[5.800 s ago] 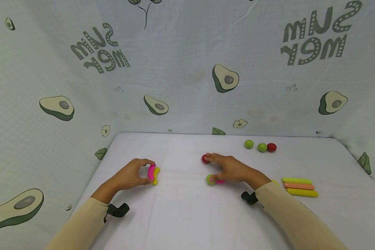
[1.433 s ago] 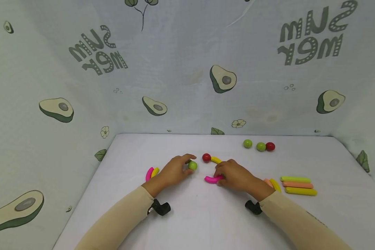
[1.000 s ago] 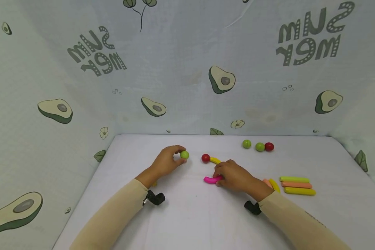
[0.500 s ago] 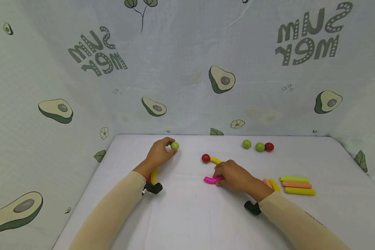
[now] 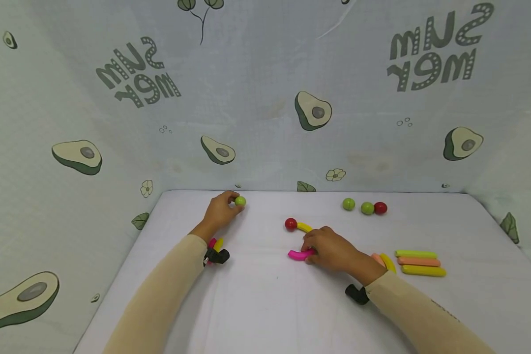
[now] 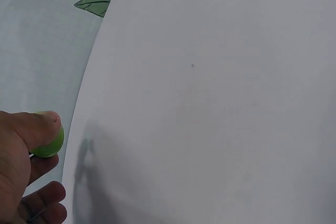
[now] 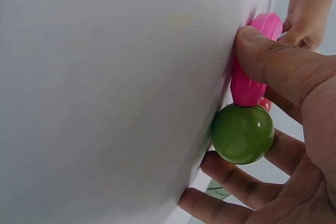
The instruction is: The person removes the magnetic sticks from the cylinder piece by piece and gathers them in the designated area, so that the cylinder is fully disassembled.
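Observation:
My left hand [image 5: 221, 211] pinches a green ball [image 5: 240, 200] between thumb and fingers near the table's back edge, at the left. The left wrist view also has this green ball [image 6: 51, 144] under the thumb. My right hand [image 5: 329, 248] holds a curved pink piece [image 5: 297, 255] at mid-table. In the right wrist view the thumb lies on the pink piece [image 7: 248, 83], and a second green ball [image 7: 243, 133] touches its end, within the curve of the fingers. Just beyond that hand, a red ball [image 5: 290, 224] touches a curved yellow piece [image 5: 304, 227], partly hidden.
Beneath my left wrist lie pink and yellow pieces [image 5: 219, 244], partly covered. Several balls [image 5: 367, 208], green and red, sit at the back right. Straight sticks [image 5: 419, 262] lie at the right, beside orange and yellow pieces [image 5: 388, 262]. A printed cloth [image 5: 265, 98] rises behind the table.
My left hand was at the pink and yellow pieces at first, then took a green ball from mid-table and carried it back and left. My right hand has moved from the balls to the pink piece.

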`<state>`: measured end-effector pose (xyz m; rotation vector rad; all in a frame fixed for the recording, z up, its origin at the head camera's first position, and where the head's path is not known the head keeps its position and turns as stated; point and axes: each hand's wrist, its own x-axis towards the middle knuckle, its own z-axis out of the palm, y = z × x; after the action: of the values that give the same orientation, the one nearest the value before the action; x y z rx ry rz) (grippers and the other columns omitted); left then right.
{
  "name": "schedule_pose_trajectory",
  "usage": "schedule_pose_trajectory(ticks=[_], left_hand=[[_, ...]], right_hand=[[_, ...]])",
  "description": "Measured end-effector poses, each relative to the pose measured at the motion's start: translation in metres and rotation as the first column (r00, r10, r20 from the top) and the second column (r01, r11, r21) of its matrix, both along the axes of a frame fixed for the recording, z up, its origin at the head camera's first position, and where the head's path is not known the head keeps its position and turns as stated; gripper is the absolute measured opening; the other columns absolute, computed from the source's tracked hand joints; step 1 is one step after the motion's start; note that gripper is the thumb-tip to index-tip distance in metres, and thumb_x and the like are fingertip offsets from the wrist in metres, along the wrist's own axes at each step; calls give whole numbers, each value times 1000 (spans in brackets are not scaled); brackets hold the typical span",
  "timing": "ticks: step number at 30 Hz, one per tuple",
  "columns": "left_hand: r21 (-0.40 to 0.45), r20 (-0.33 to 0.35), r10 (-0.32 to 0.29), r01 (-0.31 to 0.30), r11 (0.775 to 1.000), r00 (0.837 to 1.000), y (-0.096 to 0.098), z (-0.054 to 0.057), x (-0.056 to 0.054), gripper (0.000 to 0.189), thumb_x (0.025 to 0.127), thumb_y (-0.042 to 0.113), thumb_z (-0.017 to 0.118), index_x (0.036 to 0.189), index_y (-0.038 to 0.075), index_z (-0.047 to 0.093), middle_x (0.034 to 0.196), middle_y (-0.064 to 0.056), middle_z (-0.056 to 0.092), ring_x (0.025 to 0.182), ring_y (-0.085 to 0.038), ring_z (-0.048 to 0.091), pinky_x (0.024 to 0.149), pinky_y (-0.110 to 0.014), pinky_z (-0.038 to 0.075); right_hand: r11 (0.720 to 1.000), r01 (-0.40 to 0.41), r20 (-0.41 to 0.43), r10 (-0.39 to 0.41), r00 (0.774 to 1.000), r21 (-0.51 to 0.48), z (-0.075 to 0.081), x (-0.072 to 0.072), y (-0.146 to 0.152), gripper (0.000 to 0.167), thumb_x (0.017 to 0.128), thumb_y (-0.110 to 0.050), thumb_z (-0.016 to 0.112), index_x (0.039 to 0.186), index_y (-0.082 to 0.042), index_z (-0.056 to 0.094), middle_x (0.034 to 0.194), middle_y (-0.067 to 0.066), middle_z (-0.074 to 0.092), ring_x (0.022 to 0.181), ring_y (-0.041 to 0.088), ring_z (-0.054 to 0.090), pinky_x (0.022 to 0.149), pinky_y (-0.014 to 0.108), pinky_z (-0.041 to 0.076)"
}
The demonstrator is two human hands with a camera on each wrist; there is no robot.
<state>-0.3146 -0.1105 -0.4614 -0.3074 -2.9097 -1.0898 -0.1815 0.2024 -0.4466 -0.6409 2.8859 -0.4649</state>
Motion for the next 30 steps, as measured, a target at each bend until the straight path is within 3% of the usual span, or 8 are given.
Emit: schedule_pose_trajectory(ticks=[13,23,30], left_hand=[[-49,12,32,-32,998,999,-3,-6,-8,38,93,19,77,126,4,65,122,-13,68,112,-30,60,103,-44,47],[-46,44,46,-44,998,998,-4,-5,-8,43,94,19,76,132,6,62,124,-14,67,117,-31,59,106,-45,46],[-56,60,16,-13,998,998,-7,-2,-7,52,94,21,76,140,6,56,129,-15,67,124,-34,57,110,-48,42]], right_hand=[[1000,17,-1,-17,1000,5,0,2,-2,18,82,-16,88,97,-19,78,119,4,68,119,34,54,102,48,48],[1000,26,1,-26,1000,13,0,2,-2,18,82,-17,88,96,-20,78,119,3,68,119,33,53,101,47,49],[1000,29,10,-29,1000,7,1,2,-3,18,82,-18,88,97,-20,78,119,3,68,119,33,54,101,47,50]])
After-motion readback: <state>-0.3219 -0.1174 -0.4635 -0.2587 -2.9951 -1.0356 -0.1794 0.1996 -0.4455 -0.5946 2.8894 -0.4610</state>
